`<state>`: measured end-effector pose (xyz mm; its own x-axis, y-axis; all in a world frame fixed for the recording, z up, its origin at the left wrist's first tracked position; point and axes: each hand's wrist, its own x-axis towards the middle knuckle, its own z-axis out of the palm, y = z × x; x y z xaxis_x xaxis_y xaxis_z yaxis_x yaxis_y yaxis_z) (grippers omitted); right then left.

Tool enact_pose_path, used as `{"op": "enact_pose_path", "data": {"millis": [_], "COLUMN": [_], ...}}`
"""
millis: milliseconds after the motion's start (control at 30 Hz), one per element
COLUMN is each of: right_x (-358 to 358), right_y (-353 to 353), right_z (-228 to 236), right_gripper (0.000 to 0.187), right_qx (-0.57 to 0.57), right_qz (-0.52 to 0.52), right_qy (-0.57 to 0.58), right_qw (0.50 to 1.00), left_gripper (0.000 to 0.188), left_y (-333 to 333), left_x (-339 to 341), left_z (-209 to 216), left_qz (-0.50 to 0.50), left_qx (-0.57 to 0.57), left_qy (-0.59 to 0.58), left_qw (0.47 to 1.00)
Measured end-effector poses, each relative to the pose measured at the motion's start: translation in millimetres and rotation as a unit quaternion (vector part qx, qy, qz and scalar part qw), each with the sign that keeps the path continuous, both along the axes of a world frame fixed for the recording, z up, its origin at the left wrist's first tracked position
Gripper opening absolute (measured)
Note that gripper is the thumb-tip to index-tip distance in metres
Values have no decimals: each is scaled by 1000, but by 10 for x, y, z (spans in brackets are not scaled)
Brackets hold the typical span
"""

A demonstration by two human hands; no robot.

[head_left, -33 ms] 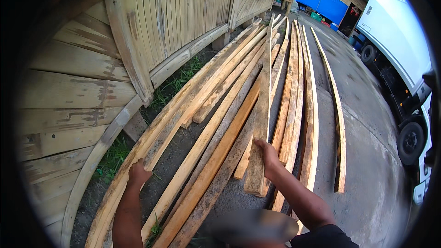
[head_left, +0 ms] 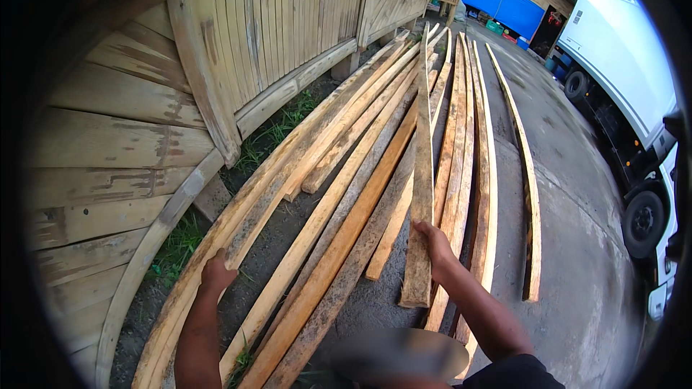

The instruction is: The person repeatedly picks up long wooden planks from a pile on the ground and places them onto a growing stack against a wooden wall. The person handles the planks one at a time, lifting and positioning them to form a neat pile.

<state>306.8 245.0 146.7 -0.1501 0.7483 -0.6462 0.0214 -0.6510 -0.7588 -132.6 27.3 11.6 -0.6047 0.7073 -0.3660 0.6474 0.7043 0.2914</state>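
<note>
Long wooden beams lie side by side on the ground, running away from me. My right hand [head_left: 437, 251] grips the right edge of a grey-brown plank [head_left: 418, 263] near its near end. That plank lies over the others, its broad mottled face turned up. A shorter pale beam [head_left: 390, 239] shows just left of it. My left hand [head_left: 217, 274] is closed at the edge of a long pale beam [head_left: 254, 232] on the left side; its fingertips are hidden. Between my hands lie an orange-brown beam [head_left: 339, 256] and a dark-stained beam [head_left: 349, 282].
A bamboo wall [head_left: 288, 21] with a wooden sill runs along the left, with grass [head_left: 180, 241] at its foot. One beam [head_left: 530, 202] lies apart on the right. Beyond it stands a white truck [head_left: 613, 50]. A blurred round shape [head_left: 400, 353] covers the lower middle.
The near end of the plank in my right hand has shifted right and rolled, so more of its broad face shows. My right hand moved right with it. My left hand stays put.
</note>
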Motion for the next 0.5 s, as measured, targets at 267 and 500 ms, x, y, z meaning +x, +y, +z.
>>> {"op": "enact_pose_path", "data": {"millis": [267, 500], "right_x": [2018, 2747], "right_y": [0, -576], "right_z": [757, 57], "right_gripper": [59, 49], "right_qx": [241, 196], "right_qz": [125, 57], "right_qy": [-511, -782], "right_qw": [815, 589], "left_gripper": [64, 53], "left_y": [-963, -216], "left_x": [-42, 683], "left_z": [236, 657], "left_qz": [28, -91], "left_qx": [64, 224], "left_qy": [83, 45], "left_qw": [994, 969]}}
